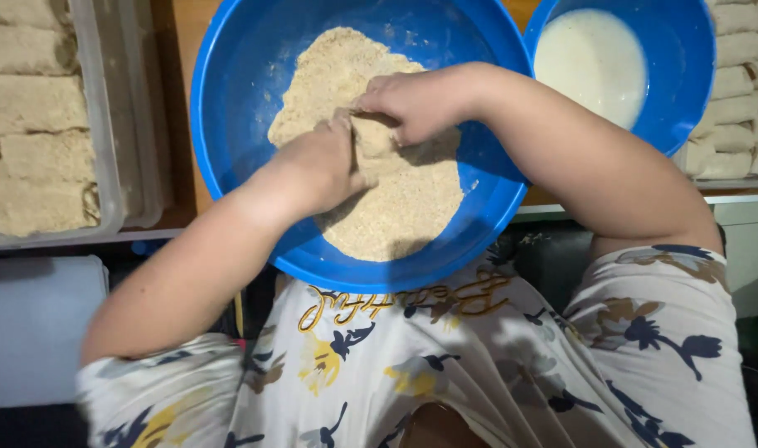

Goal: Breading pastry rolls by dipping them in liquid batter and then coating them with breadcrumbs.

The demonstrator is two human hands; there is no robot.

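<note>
Between a clear tray of coated pieces [31,124] at the left and a smaller blue bowl of white batter [611,58] at the right, the big blue bowl of breadcrumbs [230,99] fills the wooden tabletop [184,33], rims nearly touching, bare blue room only along its far and left wall. Left hand [321,166] and right hand [412,99] meet mid-bowl, both closed on a crumb-coated piece [372,137] pressed between them, above the crumb heap.
</note>
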